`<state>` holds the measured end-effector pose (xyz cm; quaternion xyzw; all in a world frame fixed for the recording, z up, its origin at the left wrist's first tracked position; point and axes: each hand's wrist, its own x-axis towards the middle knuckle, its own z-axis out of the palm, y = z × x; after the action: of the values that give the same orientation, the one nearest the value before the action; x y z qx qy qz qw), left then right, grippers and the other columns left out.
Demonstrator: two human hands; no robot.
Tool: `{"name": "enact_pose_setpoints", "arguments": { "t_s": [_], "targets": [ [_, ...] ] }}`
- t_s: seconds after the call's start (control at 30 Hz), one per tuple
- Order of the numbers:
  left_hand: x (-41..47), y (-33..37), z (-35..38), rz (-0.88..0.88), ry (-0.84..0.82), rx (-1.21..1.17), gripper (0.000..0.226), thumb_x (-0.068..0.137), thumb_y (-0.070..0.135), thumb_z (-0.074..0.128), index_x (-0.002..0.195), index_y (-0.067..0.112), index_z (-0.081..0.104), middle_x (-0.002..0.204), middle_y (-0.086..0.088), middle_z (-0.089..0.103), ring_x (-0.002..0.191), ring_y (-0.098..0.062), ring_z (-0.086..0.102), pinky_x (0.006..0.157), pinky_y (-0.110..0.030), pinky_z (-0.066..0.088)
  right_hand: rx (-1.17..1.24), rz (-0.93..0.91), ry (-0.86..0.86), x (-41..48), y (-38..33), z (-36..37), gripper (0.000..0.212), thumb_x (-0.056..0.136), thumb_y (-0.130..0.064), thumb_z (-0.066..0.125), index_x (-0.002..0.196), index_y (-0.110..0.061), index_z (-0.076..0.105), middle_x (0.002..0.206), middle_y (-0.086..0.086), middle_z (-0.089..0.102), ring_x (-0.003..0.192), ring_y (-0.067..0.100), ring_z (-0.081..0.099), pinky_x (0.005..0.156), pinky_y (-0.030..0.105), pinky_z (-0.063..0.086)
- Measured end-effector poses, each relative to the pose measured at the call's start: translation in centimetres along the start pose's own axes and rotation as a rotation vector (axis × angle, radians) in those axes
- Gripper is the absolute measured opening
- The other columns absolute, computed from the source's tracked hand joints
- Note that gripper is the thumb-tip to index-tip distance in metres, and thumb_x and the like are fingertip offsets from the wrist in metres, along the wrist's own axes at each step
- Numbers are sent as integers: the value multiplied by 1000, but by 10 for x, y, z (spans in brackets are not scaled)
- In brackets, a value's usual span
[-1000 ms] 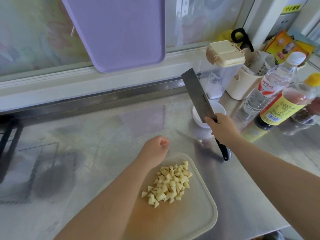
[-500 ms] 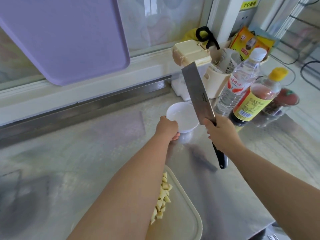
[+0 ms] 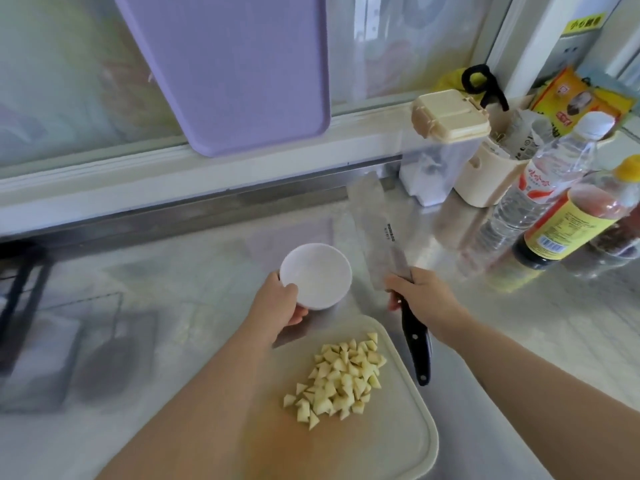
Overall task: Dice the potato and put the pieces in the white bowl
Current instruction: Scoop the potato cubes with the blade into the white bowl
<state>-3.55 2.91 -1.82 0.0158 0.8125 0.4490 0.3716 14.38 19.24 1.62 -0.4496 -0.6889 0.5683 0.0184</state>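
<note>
Left hand (image 3: 281, 306) grips the white bowl (image 3: 316, 276) by its near-left rim; right hand (image 3: 420, 299) grips the knife (image 3: 388, 251), blade pointing far. Diced potato pieces (image 3: 337, 375) lie heaped on the cutting board (image 3: 398, 445), near the bowl, on the worktop (image 3: 173, 306).

You have bare table (image 3: 166, 292) left of the white bowl (image 3: 322, 271); the cleaver (image 3: 379, 233) stands just right of it, bottles (image 3: 540, 202) and a canister (image 3: 440, 161) crowding farther right.
</note>
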Motion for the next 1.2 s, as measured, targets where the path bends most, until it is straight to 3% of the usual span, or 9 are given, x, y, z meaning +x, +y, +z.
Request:
{"name": "enact_pose_setpoints", "arguments": {
  "t_s": [0.1,0.17,0.27,0.4,0.5,0.6,0.87,1.03,1.2],
  "targets": [
    [-12,-23,-29,-32,21,11,42,93,9,37,134,18,40,95,-15,68,79,-28,72,70,-38,61,109,49,-70,9,4,23,23,99,-28,63,98,-7,72,80,9,73,73,19,67,76,32,55],
    [-17,-35,-41,-46,1,-6,39,96,14,39,135,19,41,100,-13,69,82,-25,73,73,-38,61,84,73,-86,12,7,31,25,99,-29,63,99,-6,73,79,6,75,70,17,69,72,30,55],
    [-23,-48,-56,-8,16,52,35,99,38,43,131,25,47,109,-4,68,84,-17,72,76,-36,57,12,81,-118,15,11,36,28,99,-35,62,100,-10,74,86,8,77,80,26,74,84,39,58],
    [-54,-88,-68,151,245,420,31,95,44,41,110,25,60,110,5,66,98,-19,63,88,-40,51,-72,56,-169,18,12,38,24,100,-35,60,102,-15,74,87,4,79,86,27,75,92,45,58],
    [-81,-123,-52,319,259,780,31,96,42,47,124,33,56,127,11,53,121,-17,49,102,-37,41,-130,48,-190,18,15,35,23,101,-34,58,101,-15,73,92,6,79,90,27,75,96,47,56],
    [-88,-136,-40,451,292,873,40,92,45,52,130,32,53,133,8,47,129,-18,42,109,-34,35,-172,42,-168,14,26,29,25,101,-34,58,101,-13,72,94,10,78,93,32,74,97,53,55],
    [-99,-135,-23,598,343,799,37,93,36,53,126,22,58,131,1,53,124,-19,49,112,-38,34,-239,-30,-37,-20,45,17,29,103,-33,53,89,-11,66,78,11,74,76,29,69,79,45,55],
    [-129,-142,23,728,145,803,57,90,63,41,139,32,40,145,6,38,135,-20,37,109,-38,38,-376,-60,73,-65,71,-6,27,100,-28,56,82,-7,58,65,8,65,55,19,59,55,31,43],
    [-128,-140,46,766,205,939,72,84,74,43,140,30,37,147,-1,41,139,-28,33,105,-53,42,-383,24,107,-99,108,-6,25,103,-25,51,90,-5,59,66,11,66,53,17,60,51,27,42]
  ]
}}
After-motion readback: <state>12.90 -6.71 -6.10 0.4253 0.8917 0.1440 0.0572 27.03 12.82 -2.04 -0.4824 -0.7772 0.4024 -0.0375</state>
